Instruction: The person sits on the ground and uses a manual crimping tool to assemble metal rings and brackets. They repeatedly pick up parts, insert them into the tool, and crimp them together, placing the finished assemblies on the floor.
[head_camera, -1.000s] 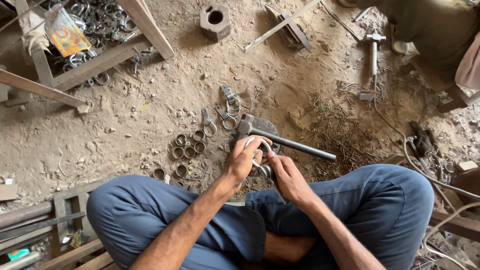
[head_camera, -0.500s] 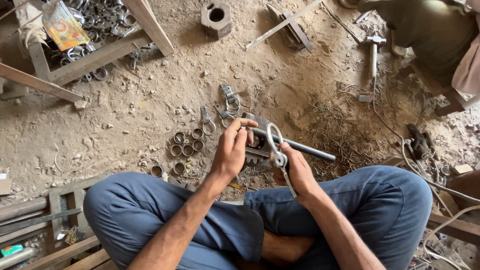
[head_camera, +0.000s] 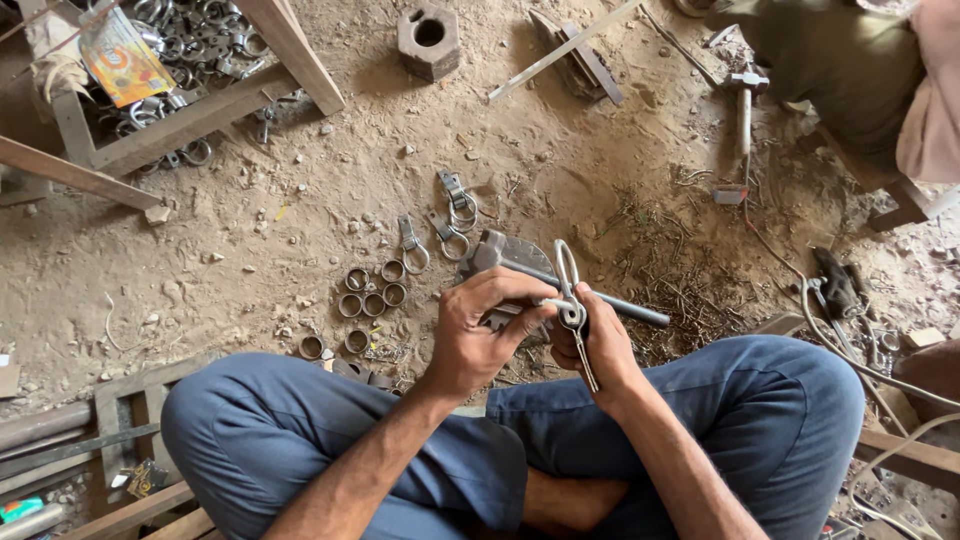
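Gripping ring clasp (head_camera: 568, 290) betw. both hands.

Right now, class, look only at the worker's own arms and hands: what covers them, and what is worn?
The left hand and right hand are bare: no gloves. Both forearms are uncovered, with no sleeves in view, and no watch or bracelet shows. Below them, the crossed legs wear blue trousers.
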